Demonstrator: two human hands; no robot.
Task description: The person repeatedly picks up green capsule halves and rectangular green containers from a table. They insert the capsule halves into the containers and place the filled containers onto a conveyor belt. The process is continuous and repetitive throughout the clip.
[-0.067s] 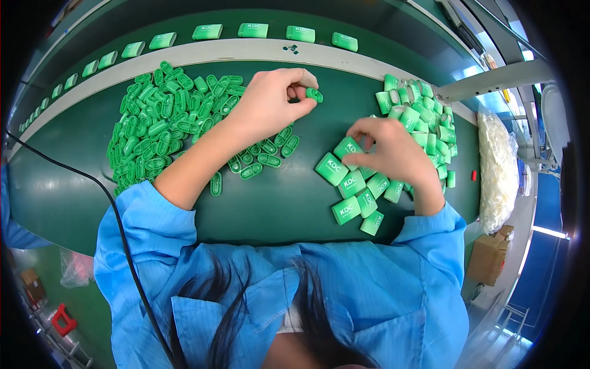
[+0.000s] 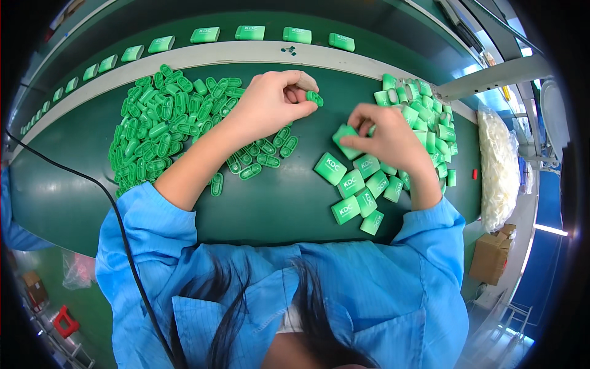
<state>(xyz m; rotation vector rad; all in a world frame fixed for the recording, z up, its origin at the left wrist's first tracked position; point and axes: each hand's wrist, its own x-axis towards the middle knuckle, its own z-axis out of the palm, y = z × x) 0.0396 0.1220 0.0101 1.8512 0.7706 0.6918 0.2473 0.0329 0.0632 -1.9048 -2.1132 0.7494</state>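
Between the thumb and fingers of my left hand (image 2: 273, 101) is a small green oval end cap (image 2: 314, 98), held up near the far middle of the table. My right hand (image 2: 393, 136) pinches a green plastic casing (image 2: 345, 141), which tilts just above a loose group of like casings. One of those, a printed casing (image 2: 330, 168), lies below it on the left. Under and beside my left forearm spreads a large heap of green oval caps (image 2: 166, 111). A second heap, of green casings (image 2: 424, 117), lies beyond my right hand.
Along the far side, a row of green casings (image 2: 250, 32) sits on a belt behind a pale rail (image 2: 203, 56). A metal arm (image 2: 491, 79) juts in at right, near a bag of white pieces (image 2: 496, 169). A black cable (image 2: 80, 171) hangs at left.
My right hand has raised the casing off the group and tipped it. The casings on the belt have shifted slightly left. My left hand has hardly moved.
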